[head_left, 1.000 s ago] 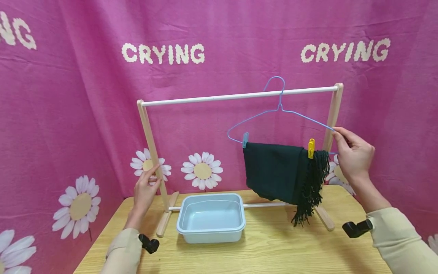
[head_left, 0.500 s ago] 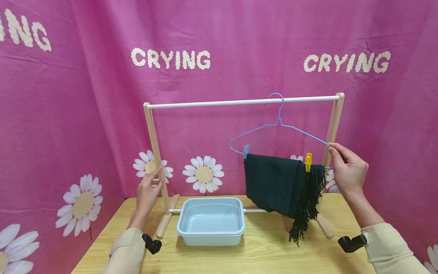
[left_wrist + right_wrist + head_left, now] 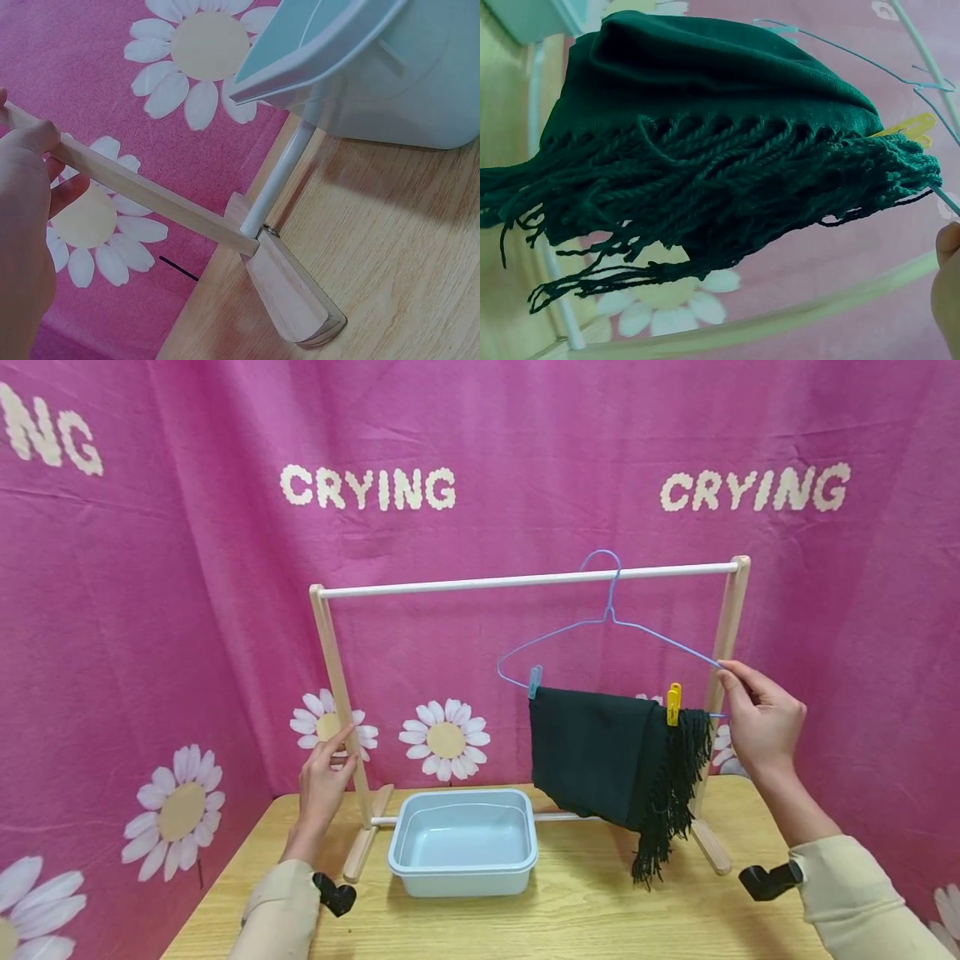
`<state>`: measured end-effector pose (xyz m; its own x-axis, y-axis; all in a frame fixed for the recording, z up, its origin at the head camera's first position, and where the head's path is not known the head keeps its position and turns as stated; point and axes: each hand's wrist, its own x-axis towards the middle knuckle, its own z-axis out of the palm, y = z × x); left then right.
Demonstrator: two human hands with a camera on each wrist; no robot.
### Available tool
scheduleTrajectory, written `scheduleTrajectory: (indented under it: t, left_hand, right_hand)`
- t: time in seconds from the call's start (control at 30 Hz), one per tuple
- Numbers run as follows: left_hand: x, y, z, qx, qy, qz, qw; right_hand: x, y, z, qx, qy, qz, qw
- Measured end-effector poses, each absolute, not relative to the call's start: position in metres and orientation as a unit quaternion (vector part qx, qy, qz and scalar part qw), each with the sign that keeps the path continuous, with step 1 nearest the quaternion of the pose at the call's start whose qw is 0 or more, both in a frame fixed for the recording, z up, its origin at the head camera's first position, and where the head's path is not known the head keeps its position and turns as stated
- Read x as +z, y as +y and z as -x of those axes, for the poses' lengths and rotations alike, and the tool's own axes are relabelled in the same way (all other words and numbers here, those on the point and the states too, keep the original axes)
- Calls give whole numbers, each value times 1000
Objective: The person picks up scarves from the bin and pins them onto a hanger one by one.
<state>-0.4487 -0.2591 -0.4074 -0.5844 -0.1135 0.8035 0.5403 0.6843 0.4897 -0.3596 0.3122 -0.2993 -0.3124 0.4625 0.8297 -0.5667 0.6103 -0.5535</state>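
Note:
My right hand (image 3: 767, 718) pinches the right end of a blue wire hanger (image 3: 573, 627). The hanger's hook arcs over the white top bar (image 3: 465, 583) of a wooden drying rack, its curve standing a little above the bar. A dark green fringed scarf (image 3: 592, 747) hangs folded over the hanger's lower wire. Two clothespins clip it: a blue clothespin (image 3: 535, 682) at the left and a yellow clothespin (image 3: 673, 704) near the fringe (image 3: 705, 180). At the rack's left post (image 3: 142, 187), my left hand (image 3: 324, 789) holds the wood between thumb and fingers.
A light blue plastic basin (image 3: 462, 882) stands on the wooden table (image 3: 600, 918), in front of the rack's lower bar (image 3: 562, 817). The rack's right foot (image 3: 711, 847) lies beyond the scarf. A pink curtain (image 3: 525, 435) with daisies hangs behind.
My right hand has brought the hanger and scarf slightly left. The hook dropped closer to the top bar, then rose a little. My left hand stays on the post; the view has shifted slightly.

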Motion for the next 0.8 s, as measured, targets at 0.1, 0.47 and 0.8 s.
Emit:
scheduleTrajectory:
  t: [0.1,0.47,0.8]
  left_hand:
    - [-407,-260,449,-376,-806,133,436]
    - [-405,-257,445,-328,-821,147,443]
    - [-401,-254,435,-305,-842,157,417]
  right_hand:
    - [-312,312,361,431,-685,-42,586]
    - [-335,310,363,402,-694,-64,593]
    - [-341,321,355,310,-751,-18,583]
